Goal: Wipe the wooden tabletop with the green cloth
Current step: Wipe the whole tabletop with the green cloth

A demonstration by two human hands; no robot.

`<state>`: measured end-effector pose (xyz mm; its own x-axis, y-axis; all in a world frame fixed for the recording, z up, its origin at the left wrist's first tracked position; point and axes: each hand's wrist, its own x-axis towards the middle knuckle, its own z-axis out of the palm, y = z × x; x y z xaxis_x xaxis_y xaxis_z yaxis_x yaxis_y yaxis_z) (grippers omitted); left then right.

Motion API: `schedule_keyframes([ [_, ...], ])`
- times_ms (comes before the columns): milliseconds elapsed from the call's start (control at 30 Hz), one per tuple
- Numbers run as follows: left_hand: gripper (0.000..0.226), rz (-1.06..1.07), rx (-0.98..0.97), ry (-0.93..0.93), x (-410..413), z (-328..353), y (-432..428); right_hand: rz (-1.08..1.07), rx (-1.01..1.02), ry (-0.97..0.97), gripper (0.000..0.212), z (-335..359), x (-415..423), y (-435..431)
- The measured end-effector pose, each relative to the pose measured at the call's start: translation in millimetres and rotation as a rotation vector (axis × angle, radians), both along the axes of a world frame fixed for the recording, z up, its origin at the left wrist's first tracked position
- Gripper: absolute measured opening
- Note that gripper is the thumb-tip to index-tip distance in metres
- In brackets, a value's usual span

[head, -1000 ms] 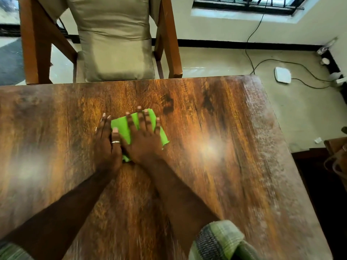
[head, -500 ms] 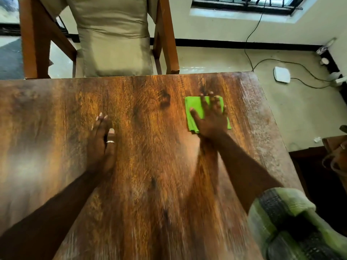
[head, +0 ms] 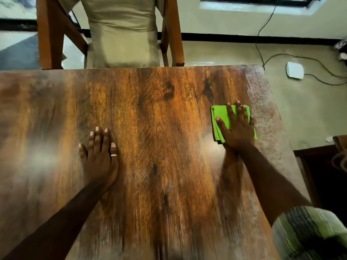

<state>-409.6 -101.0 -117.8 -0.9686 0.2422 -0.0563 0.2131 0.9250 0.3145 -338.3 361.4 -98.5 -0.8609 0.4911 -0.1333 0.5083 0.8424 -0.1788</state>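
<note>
The green cloth (head: 219,112) is lying flat on the wooden tabletop (head: 150,119), folded into a thick square, close to the right edge and well towards the far side. The right hand (head: 238,130) is pressing flat on it. The tabletop is gleaming orange-brown with dark grain, looking paler along its right margin.

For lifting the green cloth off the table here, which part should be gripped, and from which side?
The green cloth lies flat under the right hand, whose straight fingers cover its middle and right. Its left edge, where the folded layers lie stacked and uncovered, is probably best, pinched from the left.
</note>
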Motion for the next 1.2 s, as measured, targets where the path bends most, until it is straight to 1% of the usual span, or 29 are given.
schedule_keyframes([
  [200,0.062,0.035,0.013,0.004,0,1,2,-0.035,-0.005,0.02,0.077,-4,8,-10],
  [333,0.062,0.053,0.017,0.007,-1,1,3,-0.03,-0.012,0.013,0.08,-5,-8,-46],
  [467,0.063,0.047,0.027,0.008,-1,0,2,0.043,-0.047,-0.005,0.081,-6,-36,-116],
  [700,0.061,0.035,0.026,0.037,-2,-4,-1,0.197,-0.125,0.034,0.081,-3,-76,-268],
  [800,0.06,0.029,0.039,0.046,-2,-4,-3,0.233,-0.133,0.076,0.079,-3,-76,-302],
  [867,0.06,0.013,0.045,0.046,-3,-5,-6,0.246,-0.139,0.082,0.079,-2,-74,-300],
  [967,0.06,0.003,0.056,0.036,-3,-5,-8,0.254,-0.118,0.052,0.079,-4,-68,-270],
  [1200,0.06,0.013,0.055,0.008,-3,-4,-7,0.017,-0.007,0.018,0.085,-4,-23,-129],
])
